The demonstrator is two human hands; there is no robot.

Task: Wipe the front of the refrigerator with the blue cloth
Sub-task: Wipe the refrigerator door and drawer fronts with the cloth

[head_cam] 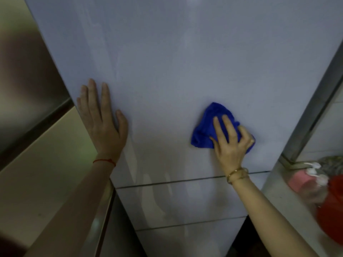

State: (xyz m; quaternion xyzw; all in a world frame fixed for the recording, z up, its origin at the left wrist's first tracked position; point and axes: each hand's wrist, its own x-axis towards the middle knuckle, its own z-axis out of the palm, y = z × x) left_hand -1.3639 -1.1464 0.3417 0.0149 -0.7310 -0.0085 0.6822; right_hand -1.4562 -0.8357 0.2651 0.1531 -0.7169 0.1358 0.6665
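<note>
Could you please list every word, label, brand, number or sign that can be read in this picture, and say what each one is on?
None: no readable text shows anywhere in this view.
The refrigerator front is plain, with no badge or label in sight.
The blue cloth under the right hand carries no tag or print.
The pink item and red item on the ledge at right are too blurred to show any lettering.

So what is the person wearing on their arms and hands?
Both arms are bare, with no sleeves or gloves. The left hand has a thin red string tied around its wrist. The right hand has a gold bangle on its wrist.
</note>
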